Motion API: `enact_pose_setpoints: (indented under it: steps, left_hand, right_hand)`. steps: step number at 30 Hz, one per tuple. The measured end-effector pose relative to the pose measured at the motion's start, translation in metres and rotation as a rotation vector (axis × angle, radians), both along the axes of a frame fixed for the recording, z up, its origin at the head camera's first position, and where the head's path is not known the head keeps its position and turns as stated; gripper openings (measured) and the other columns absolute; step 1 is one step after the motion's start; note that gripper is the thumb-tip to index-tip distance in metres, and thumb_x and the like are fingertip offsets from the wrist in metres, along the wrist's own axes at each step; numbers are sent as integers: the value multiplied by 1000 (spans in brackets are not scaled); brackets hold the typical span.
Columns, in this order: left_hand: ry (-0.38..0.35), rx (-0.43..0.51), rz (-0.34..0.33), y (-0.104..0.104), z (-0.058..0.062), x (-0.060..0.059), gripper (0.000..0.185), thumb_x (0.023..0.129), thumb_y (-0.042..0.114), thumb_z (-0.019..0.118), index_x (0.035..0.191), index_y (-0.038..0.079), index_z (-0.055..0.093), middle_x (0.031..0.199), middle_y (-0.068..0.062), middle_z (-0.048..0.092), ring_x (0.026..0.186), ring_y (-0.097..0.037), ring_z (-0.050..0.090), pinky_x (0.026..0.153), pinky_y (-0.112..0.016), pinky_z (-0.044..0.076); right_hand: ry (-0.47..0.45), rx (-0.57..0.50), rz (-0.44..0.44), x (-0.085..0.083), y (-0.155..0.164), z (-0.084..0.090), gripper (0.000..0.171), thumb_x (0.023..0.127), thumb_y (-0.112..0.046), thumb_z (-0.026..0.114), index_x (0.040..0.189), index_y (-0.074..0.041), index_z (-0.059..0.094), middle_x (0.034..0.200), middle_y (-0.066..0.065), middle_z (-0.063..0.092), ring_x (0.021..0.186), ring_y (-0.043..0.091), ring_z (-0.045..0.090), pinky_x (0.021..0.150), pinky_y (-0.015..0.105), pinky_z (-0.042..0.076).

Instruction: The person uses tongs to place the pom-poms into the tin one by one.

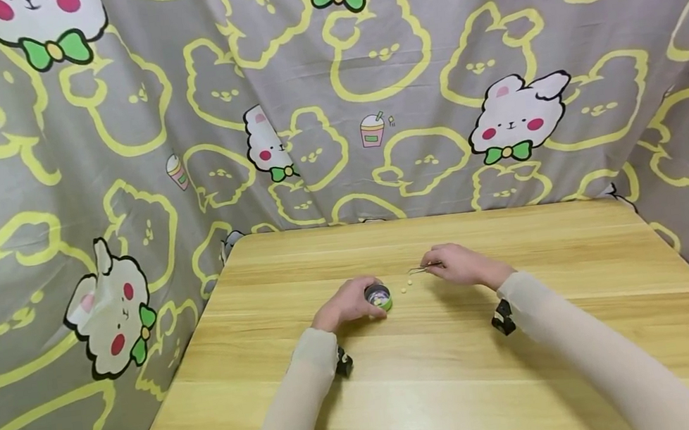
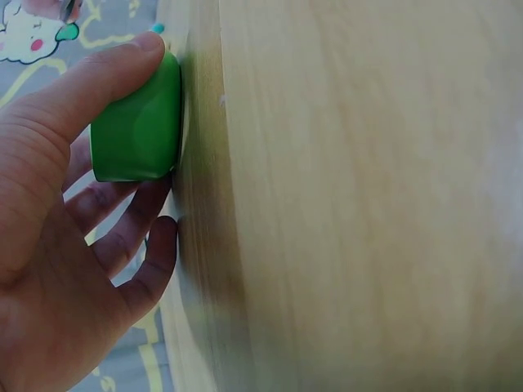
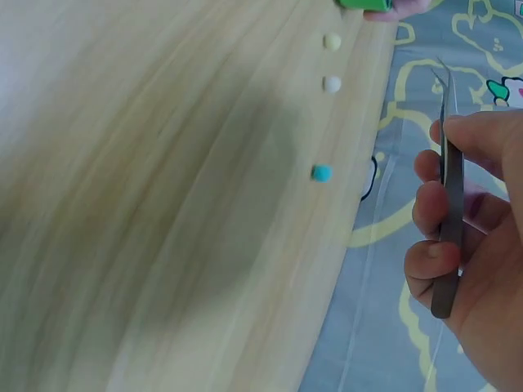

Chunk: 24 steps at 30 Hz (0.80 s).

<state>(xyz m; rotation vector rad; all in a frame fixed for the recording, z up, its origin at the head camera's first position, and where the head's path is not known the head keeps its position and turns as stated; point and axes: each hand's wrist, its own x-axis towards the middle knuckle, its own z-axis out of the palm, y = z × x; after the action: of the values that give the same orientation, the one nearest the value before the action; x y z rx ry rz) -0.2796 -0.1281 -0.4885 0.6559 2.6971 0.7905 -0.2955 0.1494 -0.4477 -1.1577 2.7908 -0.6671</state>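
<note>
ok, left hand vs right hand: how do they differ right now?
The left hand grips a small green container resting on the table; the right hand pinches thin metal tweezers held off it. The left wraps thumb and fingers round; the right uses fingertips. Both lie near the loose beads.

The head view looks forward and down from the near edge of the desk, taking in the whole top, both forearms and the cloth hung behind and to both sides. The left wrist view sits close beside the left hand, turned so the desk stands upright, with the tin filling its upper left. The right wrist view sits close by the right hand, also turned. All three share the tin; head and right wrist share the beads.
</note>
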Motion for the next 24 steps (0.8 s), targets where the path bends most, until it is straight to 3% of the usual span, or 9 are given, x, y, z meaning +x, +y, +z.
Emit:
enact_pose_setpoints:
  steps: [13,19,24]
  left_hand:
    - [-20,19,8,-1,0,0,57,69,29,85,118,16,60,109,4,61,101,-14,55,90,-31,43]
    - [-15,21,8,-1,1,-1,57,69,29,85,117,16,60,108,4,61,100,-14,55,91,-31,43]
    - [-10,1,0,1,0,-1,57,69,31,85,118,16,60,111,4,61,102,-14,55,91,-31,42]
  right_hand:
    - [-38,5,-31,-6,26,-23,15,93,-9,58,105,-6,68,90,-1,59,75,11,52,66,31,45]
    - [-42,4,-31,-8,23,-29,15,93,-10,58,104,-8,68,91,-1,60,74,11,52,65,31,45]
    - [-6,10,8,-7,16,-35,14,92,-9,58,103,-8,68,94,3,62,81,15,56,72,35,47]
